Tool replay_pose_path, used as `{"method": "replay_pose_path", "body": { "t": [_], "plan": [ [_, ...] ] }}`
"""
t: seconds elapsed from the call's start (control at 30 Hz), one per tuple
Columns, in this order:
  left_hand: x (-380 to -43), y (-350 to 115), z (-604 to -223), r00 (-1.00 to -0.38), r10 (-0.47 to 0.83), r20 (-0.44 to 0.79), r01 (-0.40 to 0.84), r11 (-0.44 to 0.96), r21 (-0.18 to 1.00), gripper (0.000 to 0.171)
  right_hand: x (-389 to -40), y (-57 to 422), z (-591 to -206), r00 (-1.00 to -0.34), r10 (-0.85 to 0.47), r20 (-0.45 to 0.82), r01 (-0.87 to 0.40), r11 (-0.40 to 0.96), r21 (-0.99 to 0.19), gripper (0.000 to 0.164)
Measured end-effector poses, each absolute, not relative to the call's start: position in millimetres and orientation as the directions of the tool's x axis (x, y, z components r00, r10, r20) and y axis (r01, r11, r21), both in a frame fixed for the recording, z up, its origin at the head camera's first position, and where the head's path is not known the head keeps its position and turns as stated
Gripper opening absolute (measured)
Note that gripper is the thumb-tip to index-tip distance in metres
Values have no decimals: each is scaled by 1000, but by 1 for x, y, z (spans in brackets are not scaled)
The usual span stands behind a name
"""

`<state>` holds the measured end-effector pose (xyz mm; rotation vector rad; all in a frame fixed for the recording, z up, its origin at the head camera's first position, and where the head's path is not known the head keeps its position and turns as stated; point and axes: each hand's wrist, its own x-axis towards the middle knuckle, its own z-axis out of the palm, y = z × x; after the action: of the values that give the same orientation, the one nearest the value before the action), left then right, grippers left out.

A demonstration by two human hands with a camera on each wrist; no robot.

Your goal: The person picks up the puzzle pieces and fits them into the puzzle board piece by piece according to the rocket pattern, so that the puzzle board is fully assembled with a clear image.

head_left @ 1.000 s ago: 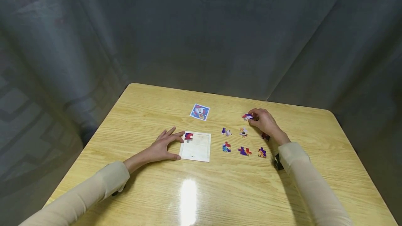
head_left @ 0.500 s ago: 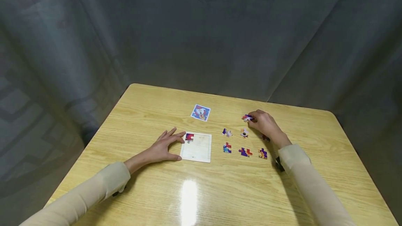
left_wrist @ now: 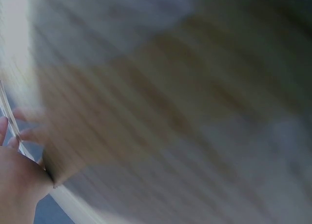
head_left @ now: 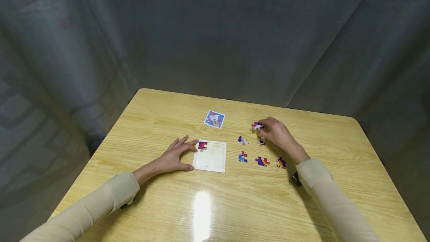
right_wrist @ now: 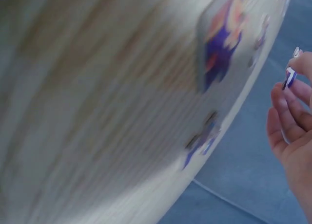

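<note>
1. Spreading thumb and fingers wide, the left hand [head_left: 173,158] rests at the left edge of a white board [head_left: 213,160] on the wooden desk [head_left: 161,204].
2. A red piece [head_left: 202,145] sits in the board's far left corner.
3. Beyond the board lies a picture card [head_left: 214,119].
4. Right of the board, a purple-and-white piece [head_left: 242,140] lies farther off than a red-and-blue piece [head_left: 243,157].
5. Next, the right hand [head_left: 277,134] pinches a puzzle piece [head_left: 256,126] between thumb and fingers, clear of the desk.
6. Just below that, a white piece [head_left: 261,142] lies partly shaded; nearer is a purple-and-orange piece [head_left: 262,161].
7. Farthest right, a yellow-and-purple piece [head_left: 281,163] lies beside the right forearm.
</note>
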<state>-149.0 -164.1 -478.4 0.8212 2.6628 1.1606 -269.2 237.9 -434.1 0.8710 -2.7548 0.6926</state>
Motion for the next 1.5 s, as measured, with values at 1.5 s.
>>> {"method": "replay_pose_path", "body": {
  "t": [1.5],
  "plan": [
    [-149,-167,-478,-842,532,93,431,559,709,54,-206,115,-435,-643,-708,291,-765,595,-246,24]
  ]
}}
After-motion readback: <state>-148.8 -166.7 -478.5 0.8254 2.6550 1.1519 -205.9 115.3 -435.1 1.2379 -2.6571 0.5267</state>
